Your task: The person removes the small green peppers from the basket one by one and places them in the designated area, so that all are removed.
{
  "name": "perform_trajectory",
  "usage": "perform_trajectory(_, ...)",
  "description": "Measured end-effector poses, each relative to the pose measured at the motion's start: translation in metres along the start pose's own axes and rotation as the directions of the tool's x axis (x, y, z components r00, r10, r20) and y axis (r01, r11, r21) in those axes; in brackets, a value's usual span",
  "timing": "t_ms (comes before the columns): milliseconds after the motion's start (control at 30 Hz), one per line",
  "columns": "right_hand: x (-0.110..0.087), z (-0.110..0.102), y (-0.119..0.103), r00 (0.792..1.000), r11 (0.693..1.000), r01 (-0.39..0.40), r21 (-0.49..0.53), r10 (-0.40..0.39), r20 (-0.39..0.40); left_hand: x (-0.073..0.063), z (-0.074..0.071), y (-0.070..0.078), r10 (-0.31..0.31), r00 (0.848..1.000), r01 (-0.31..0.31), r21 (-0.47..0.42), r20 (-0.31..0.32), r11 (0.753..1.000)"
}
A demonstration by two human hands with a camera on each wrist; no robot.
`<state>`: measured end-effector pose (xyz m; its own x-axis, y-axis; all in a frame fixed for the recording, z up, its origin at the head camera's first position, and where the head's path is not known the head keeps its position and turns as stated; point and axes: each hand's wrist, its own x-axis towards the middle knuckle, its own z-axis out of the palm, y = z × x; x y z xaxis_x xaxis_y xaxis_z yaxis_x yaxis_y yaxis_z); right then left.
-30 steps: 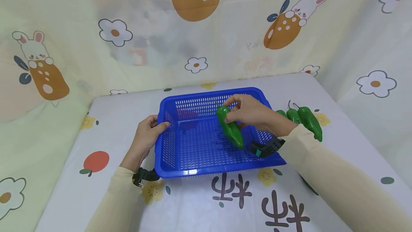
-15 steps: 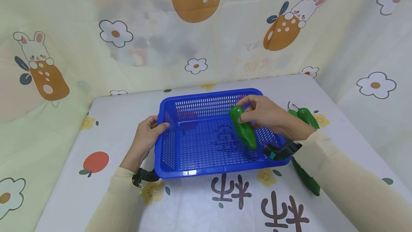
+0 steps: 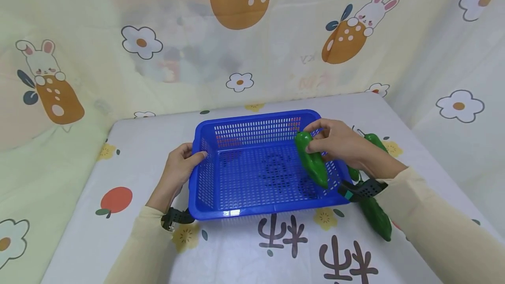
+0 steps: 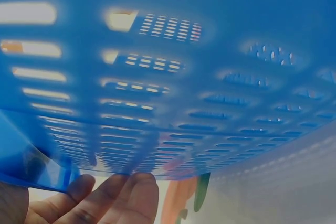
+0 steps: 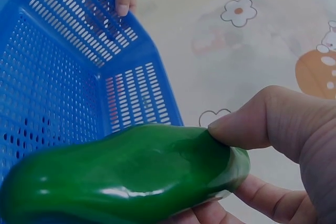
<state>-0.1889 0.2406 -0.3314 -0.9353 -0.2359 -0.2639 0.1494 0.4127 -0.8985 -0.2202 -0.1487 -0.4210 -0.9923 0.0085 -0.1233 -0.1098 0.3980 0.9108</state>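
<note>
In the head view my left hand [image 3: 179, 168] grips the left rim of a blue plastic basket [image 3: 256, 211], thumb over the edge. From the left wrist view, its fingers [image 4: 139, 195] sit against the outside of the slotted wall. My right hand [image 3: 343, 146] pinches a glossy green pepper [image 3: 311, 161] by its stem end, above the right part of the basket. The pepper tilts, stem up and tip toward the near right. Up close in the right wrist view, the thumb [image 5: 247, 124] lies on one side of the pepper, fingers on the other.
Several more green peppers lie right of the basket: one [image 3: 376, 219] near its front corner, another [image 3: 375, 140] further back, one [image 3: 353, 173] partly hidden by the right wrist. A printed cloth [image 3: 130, 236] covers the table, and a patterned curtain [image 3: 189, 69] hangs behind.
My right hand has moved rightward with the pepper, from the middle of the basket toward its right side. The left hand has kept its grip on the rim.
</note>
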Motion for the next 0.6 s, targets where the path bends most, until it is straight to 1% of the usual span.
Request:
perform_trajectory(300, -0.010, -0.013, 0.012, 0.999, 0.998, -0.021, -0.058, 0.019, -0.043, 0.000, 0.000, -0.001, 0.002, 1.000, -0.002, -0.002, 0.003, 1.000)
perform_trajectory(467, -0.017, -0.021, 0.022, 0.997, 0.997, -0.025, -0.070, 0.020, -0.078, 0.000, -0.001, -0.001, 0.005, 1.000, -0.005, -0.003, 0.000, 1.000)
perform_trajectory(600, -0.024, -0.028, 0.028, 0.996, 0.998, -0.018, -0.055, 0.013, -0.085, 0.000, 0.000, -0.001, 0.003, 1.000, -0.003, 0.000, 0.001, 1.000)
